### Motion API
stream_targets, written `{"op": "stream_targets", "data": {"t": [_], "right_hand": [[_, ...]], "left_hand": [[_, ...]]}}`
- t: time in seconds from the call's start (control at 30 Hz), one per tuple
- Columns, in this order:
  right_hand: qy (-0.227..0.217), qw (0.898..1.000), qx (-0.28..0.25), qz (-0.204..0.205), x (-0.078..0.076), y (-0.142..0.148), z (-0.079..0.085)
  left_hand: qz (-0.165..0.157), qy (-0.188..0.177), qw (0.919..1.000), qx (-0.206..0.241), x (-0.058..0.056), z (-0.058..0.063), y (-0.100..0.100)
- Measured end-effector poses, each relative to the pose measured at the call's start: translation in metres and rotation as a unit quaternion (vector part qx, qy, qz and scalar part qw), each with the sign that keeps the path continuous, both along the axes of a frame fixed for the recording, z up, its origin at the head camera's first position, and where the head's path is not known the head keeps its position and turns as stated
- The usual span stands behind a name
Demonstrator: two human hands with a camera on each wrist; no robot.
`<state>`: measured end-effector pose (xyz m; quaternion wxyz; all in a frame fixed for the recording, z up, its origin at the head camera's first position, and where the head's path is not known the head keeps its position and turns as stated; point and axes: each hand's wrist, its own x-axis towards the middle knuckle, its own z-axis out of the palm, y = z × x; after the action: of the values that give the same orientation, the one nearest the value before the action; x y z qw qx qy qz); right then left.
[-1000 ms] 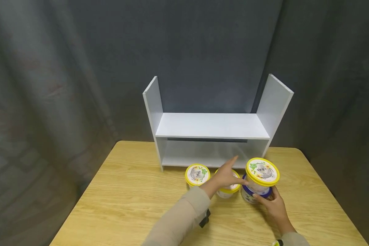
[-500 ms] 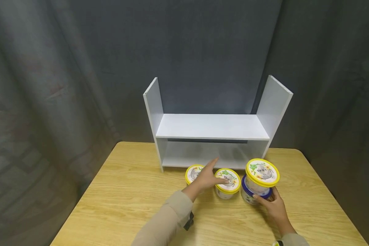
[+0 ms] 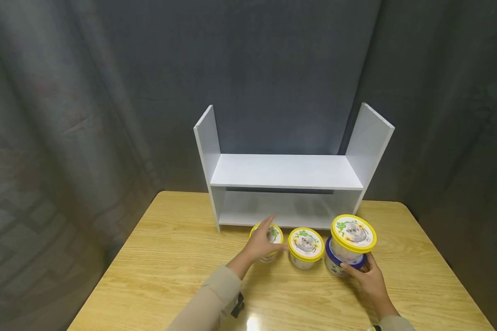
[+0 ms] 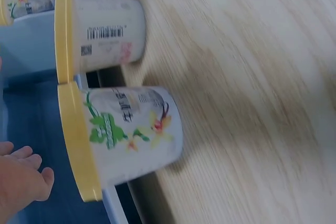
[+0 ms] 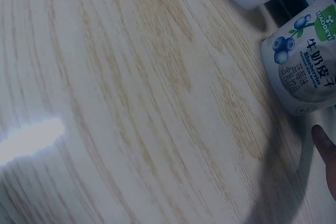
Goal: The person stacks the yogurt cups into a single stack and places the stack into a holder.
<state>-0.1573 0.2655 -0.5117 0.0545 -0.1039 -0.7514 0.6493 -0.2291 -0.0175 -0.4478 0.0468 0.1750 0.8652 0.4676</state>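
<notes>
My left hand [image 3: 260, 242], fingers spread, is over the left yellow-lidded tub [image 3: 275, 235], hiding part of its lid. In the left wrist view, a gap shows between the fingertips [image 4: 31, 158] and that printed tub [image 4: 131, 135]. Beside it stands the middle yellow-lidded tub [image 3: 306, 244], its barcode turned to that camera. At the right, another yellow-lidded tub [image 3: 353, 233] sits on top of a blue-lidded blueberry tub [image 3: 335, 266]. My right hand [image 3: 370, 280] holds the blueberry tub, thumb at its front and fingers at its right side, partly hidden.
A white two-tier shelf [image 3: 286, 171] stands behind the tubs at the back of the wooden table [image 3: 161, 257]. Its upright side panels [image 3: 374, 138] rise at both ends. Dark grey curtains [image 3: 281, 69] hang around the table.
My left hand has moved left, from beside the stacked tubs, past the middle tub, to the left tub. The right hand and the stack have stayed in place.
</notes>
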Motion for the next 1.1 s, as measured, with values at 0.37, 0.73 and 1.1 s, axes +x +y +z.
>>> {"op": "stream_targets", "data": {"t": [0.37, 0.73, 1.1], "right_hand": [[-0.008, 1.000, 0.003, 0.006, -0.001, 0.002, -0.002], [-0.004, 1.000, 0.013, 0.002, -0.001, 0.002, -0.004], [-0.007, 1.000, 0.015, 0.008, -0.001, 0.002, -0.002]], "left_hand": [[0.061, -0.015, 0.9980, 0.006, -0.005, -0.012, -0.018], [0.088, -0.002, 0.9961, -0.001, -0.009, -0.036, -0.030], [0.071, -0.024, 0.9971, 0.011, -0.007, -0.044, -0.031]]}}
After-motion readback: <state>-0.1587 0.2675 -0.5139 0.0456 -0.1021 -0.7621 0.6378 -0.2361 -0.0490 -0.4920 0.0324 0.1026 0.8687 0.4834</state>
